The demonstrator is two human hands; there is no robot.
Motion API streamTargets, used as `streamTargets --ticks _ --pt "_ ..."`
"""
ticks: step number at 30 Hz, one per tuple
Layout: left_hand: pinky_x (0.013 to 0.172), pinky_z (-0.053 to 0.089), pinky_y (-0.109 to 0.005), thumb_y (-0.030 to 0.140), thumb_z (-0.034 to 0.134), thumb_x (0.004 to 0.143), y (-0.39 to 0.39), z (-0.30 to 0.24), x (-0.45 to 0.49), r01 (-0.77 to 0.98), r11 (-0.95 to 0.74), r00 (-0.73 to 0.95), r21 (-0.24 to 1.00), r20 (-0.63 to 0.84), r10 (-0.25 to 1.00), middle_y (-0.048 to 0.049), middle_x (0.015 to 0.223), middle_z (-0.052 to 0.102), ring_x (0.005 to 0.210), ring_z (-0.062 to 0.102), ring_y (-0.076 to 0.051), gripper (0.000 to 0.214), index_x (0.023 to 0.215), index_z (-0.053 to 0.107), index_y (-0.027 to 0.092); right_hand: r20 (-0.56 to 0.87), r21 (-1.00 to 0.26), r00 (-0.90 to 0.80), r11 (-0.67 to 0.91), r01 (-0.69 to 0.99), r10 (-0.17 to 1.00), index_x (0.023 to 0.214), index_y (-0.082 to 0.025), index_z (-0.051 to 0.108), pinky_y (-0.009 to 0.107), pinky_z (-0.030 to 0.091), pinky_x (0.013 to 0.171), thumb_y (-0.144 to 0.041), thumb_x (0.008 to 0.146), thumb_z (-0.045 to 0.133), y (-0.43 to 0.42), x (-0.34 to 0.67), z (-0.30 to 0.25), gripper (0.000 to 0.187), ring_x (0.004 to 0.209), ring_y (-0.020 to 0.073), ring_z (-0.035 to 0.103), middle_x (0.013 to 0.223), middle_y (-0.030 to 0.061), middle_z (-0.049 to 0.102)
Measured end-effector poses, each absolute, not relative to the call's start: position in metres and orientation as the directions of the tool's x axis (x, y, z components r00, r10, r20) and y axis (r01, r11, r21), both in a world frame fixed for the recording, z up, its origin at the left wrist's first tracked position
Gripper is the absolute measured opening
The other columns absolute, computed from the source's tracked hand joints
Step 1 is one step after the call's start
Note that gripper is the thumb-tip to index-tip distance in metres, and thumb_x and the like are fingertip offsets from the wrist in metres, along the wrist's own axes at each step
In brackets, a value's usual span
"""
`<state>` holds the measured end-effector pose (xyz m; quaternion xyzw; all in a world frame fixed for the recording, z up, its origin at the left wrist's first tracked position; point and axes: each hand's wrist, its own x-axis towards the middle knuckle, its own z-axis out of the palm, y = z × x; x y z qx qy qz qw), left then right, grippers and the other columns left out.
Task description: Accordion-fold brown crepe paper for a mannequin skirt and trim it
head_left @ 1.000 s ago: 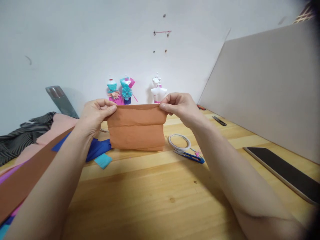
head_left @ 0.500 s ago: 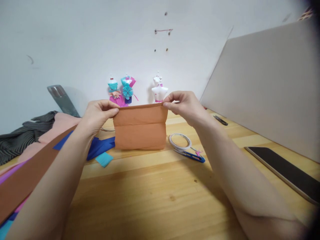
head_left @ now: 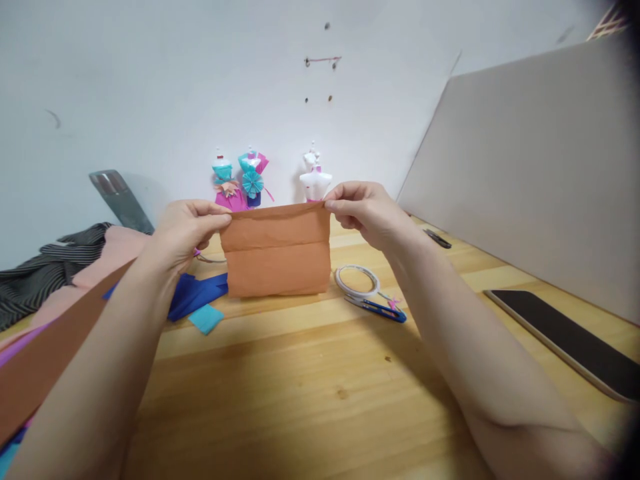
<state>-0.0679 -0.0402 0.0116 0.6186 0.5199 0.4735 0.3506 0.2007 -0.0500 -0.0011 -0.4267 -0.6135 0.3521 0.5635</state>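
A folded sheet of orange-brown crepe paper [head_left: 277,253] stands upright over the wooden table [head_left: 300,380], with a crease across its middle. My left hand [head_left: 187,227] pinches its top left corner. My right hand [head_left: 367,213] pinches the top right corner. Both hands are closed on the paper's upper edge, and its lower edge rests near the tabletop.
Three small mannequin busts in paper dresses [head_left: 253,177] stand at the wall. A tape roll [head_left: 356,280] and blue snips [head_left: 377,308] lie right of the paper. Blue paper [head_left: 197,297], a brown strip [head_left: 45,360] and cloth [head_left: 55,263] lie left; a dark tablet [head_left: 570,340] lies right.
The paper and both hands have shifted slightly left and up in view; the grip on the top corners is the same.
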Motion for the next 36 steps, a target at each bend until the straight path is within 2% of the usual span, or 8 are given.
streamTargets --ticks 6,17,23,28,36 --pt "0.038 0.015 -0.019 0.024 0.073 0.052 -0.0393 0.0143 -0.0701 0.191 -0.197 0.091 0.962 0.182 0.979 0.0076 0.04 0.037 0.037 0.026 -0.003 0.019 0.066 0.065 0.015 0.383 -0.919 -0.034 0.384 0.089 0.923 0.061 -0.015 0.056 0.024 0.017 0.045 -0.014 0.062 0.069 -0.0501 0.2036 -0.0007 0.013 0.044 0.0038 0.031 0.05 -0.0055 0.044" --pt "0.036 0.022 -0.02 0.023 0.074 0.05 -0.0356 0.011 -0.0707 0.27 -0.224 0.032 0.936 0.224 0.974 0.005 0.042 0.046 0.037 0.034 -0.006 0.018 0.065 0.067 0.016 0.411 -0.903 0.027 0.403 0.147 0.911 0.068 -0.013 0.066 0.024 0.024 0.044 -0.015 0.06 0.07 -0.0461 0.2041 -0.0035 0.009 0.046 0.0053 0.037 0.054 -0.002 0.054" --pt "0.038 0.032 -0.018 0.021 0.074 0.048 -0.0334 0.011 -0.0703 0.216 -0.194 0.055 0.957 0.187 0.981 0.0035 0.044 0.051 0.039 0.041 -0.006 0.02 0.066 0.068 0.014 0.441 -0.89 0.045 0.429 0.156 0.897 0.062 -0.013 0.063 0.024 0.024 0.043 -0.014 0.061 0.07 -0.0449 0.2045 -0.0036 0.007 0.044 0.0047 0.038 0.05 -0.0038 0.05" --pt "0.037 0.031 -0.018 0.021 0.074 0.048 -0.0341 0.0117 -0.0716 0.219 -0.181 0.062 0.959 0.172 0.983 0.0034 0.044 0.05 0.039 0.04 -0.006 0.02 0.066 0.068 0.014 0.435 -0.891 0.035 0.424 0.163 0.9 0.062 -0.014 0.06 0.022 0.025 0.042 -0.018 0.062 0.074 -0.0456 0.2061 -0.004 0.014 0.043 0.0048 0.041 0.047 -0.0049 0.048" --pt "0.038 0.031 -0.021 0.025 0.075 0.051 -0.0313 0.0103 -0.0743 0.245 -0.22 0.09 0.944 0.204 0.975 0.0026 0.047 0.049 0.039 0.04 -0.007 0.019 0.065 0.066 0.017 0.415 -0.9 0.021 0.407 0.154 0.91 0.064 -0.013 0.063 0.022 0.032 0.042 -0.019 0.056 0.077 -0.0456 0.2073 -0.0035 0.017 0.044 0.0075 0.05 0.049 -0.0008 0.057"
